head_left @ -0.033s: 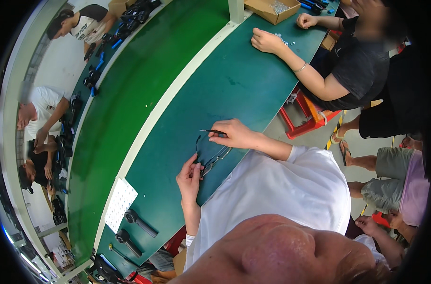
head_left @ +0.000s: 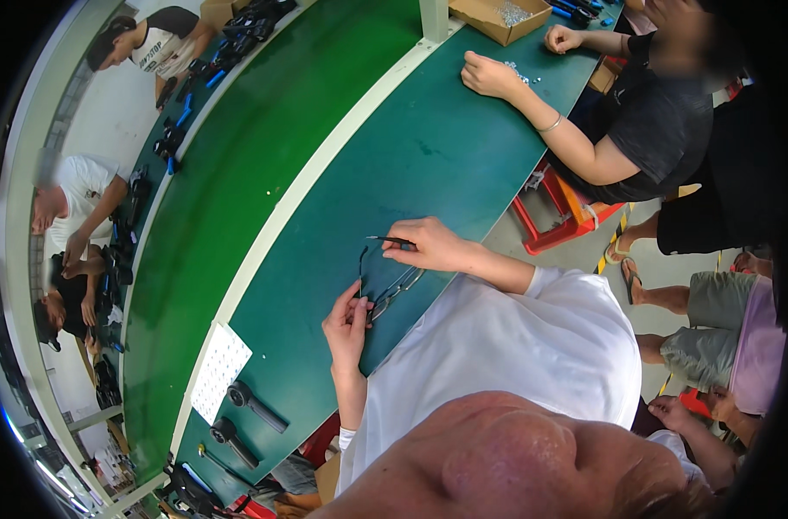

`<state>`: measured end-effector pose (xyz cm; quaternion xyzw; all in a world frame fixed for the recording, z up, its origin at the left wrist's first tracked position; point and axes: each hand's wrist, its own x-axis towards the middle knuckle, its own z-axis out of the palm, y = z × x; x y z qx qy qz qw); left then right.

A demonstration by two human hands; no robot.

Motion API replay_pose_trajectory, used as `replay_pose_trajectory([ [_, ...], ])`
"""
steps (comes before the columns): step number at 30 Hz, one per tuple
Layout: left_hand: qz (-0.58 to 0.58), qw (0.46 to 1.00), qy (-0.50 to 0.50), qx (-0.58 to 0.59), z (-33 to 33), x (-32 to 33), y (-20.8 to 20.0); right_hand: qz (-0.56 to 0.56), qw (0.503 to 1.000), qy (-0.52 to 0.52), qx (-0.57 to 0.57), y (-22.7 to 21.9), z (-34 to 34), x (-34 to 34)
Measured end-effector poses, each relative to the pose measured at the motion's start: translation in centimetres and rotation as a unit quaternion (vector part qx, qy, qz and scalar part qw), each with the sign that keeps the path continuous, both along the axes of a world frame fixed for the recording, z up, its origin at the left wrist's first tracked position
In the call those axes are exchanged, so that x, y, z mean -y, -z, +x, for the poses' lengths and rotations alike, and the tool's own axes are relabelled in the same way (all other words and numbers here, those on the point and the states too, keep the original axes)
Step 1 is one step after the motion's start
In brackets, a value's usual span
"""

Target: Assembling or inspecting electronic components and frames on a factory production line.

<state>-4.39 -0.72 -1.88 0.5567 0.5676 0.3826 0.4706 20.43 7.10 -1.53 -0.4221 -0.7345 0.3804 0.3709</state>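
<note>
Low over the near edge of the green table [head_left: 325, 233], my left hand [head_left: 345, 329] pinches a pair of eyeglasses [head_left: 399, 289] by one corner of the frame. One thin dark temple rises past my fingertips, while the lenses lie toward my body. Above the glasses, my right hand [head_left: 430, 244] is closed on a slim black pointed tool [head_left: 401, 241]. Its pale tip points left, close to the raised end of the temple and apparently apart from it. Whether it is a screwdriver or tweezers I cannot tell.
To my left lie a printed white sheet [head_left: 221, 372], two black handheld fans [head_left: 257, 406] and a thin tool [head_left: 225, 465]. Far right, a co-worker's arm [head_left: 532, 108] rests near small metal parts and a cardboard box [head_left: 500, 19]. A pale rail [head_left: 299, 177] runs along the table's far side.
</note>
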Motion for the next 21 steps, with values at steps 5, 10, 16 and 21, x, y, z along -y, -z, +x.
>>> replay_pose_trajectory([
  [5,0.005,1.0,0.0,-0.008,-0.09,-0.05,0.05,0.001,1.0,-0.001,-0.004,-0.39,-0.1,0.01],
  [10,0.005,1.0,-0.002,-0.007,-0.05,-0.02,0.17,0.008,1.0,0.0,0.013,0.06,-0.09,-0.05],
  [16,0.005,1.0,0.0,-0.004,-0.08,-0.11,0.33,0.015,1.0,0.004,0.011,0.06,-0.13,-0.1],
  [21,0.003,1.0,0.005,-0.003,-0.07,-0.13,0.06,0.015,1.0,0.002,0.022,-0.13,-0.11,-0.11],
])
